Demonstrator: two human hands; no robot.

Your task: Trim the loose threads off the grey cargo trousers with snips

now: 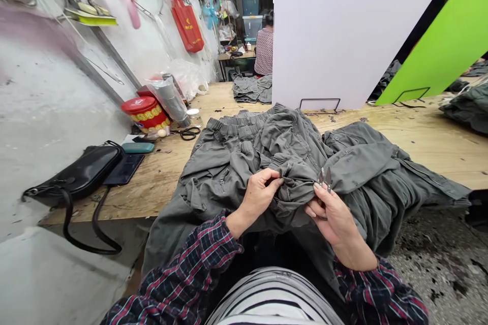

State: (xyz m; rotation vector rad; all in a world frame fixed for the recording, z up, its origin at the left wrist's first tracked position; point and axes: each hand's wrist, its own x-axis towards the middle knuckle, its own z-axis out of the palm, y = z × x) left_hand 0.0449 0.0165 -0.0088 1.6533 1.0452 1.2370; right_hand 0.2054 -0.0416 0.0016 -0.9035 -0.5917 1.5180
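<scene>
My left hand pinches a fold of grey cotton cargo trousers, which lie heaped over the wooden table edge and across my lap. My right hand holds small metal thread snips, their pointed blades upright and touching the same fabric. Both hands work close together at the fold, with plaid flannel sleeves on my forearms. More grey garments lie stacked under and beside the trousers.
On the plywood table lie a black shoulder bag, black-handled scissors and a red tin. A white partition stands ahead. Beyond it, a co-worker sits near another grey pile.
</scene>
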